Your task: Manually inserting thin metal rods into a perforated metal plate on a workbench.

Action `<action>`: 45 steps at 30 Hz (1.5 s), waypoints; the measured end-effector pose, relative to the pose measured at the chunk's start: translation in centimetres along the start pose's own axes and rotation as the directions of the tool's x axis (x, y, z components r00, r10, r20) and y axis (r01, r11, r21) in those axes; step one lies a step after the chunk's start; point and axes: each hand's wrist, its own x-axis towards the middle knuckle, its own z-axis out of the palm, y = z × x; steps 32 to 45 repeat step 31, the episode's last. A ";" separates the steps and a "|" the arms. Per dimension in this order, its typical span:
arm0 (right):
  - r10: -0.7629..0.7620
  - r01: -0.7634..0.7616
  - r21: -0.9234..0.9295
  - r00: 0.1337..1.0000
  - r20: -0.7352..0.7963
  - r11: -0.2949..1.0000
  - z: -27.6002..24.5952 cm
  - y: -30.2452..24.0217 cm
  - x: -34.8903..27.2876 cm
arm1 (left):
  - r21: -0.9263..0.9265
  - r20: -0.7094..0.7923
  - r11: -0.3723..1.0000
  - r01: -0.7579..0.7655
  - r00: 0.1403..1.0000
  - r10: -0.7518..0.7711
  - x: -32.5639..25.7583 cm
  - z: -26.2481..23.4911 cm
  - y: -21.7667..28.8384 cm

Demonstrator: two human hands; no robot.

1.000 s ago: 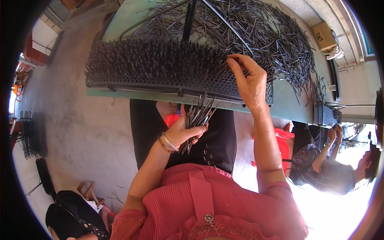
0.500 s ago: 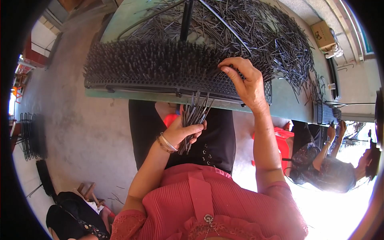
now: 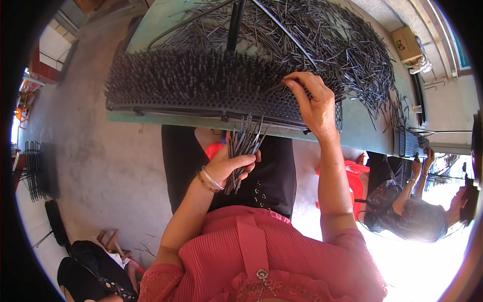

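In my left hand (image 3: pixel 235 166), fingers wrapped round, is a bundle of thin dark strips (image 3: pixel 244 140), held upright below the table's near edge. My right hand (image 3: pixel 315 103) is over the right part of a long black perforated rack (image 3: pixel 171 104), thumb and forefinger pinched on a thin dark strip (image 3: pixel 275 89) that slants down to the left toward the holes. Many upright dark strips (image 3: pixel 176 73) stand close together in the rack, from its left end past the middle. Bare holes show along its front edge and near my right hand.
Loose dark strips (image 3: pixel 352 60) lie heaped on the green table (image 3: pixel 166 20) behind the rack. A black post with rods (image 3: pixel 234 25) rises there. To the right, a co-worker (image 3: pixel 407 206) sits at another rack (image 3: pixel 410 142). A red stool (image 3: pixel 356 178) is beside me; a cardboard box (image 3: pixel 405 45) stands far right.
My right hand has shifted slightly to the right, and the strip in its fingertips shows more clearly. My left hand stays in place with its bundle. The co-worker's hands have moved a little.
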 end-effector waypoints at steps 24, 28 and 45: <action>-0.150 0.168 -0.126 0.979 0.140 0.978 1.2 -1.2 0.0 | 0.051 -0.046 0.997 -0.055 0.997 0.057 0.1 0.6 0.0; -0.061 0.074 -0.173 0.995 0.081 0.982 1.4 -1.3 -0.3 | 0.057 -0.060 0.996 -0.065 0.996 0.068 0.3 0.5 -0.2; -0.010 0.030 -0.175 0.994 0.110 0.984 1.3 -1.6 -0.3 | 0.055 -0.040 0.997 -0.051 0.998 0.054 0.3 0.1 -0.4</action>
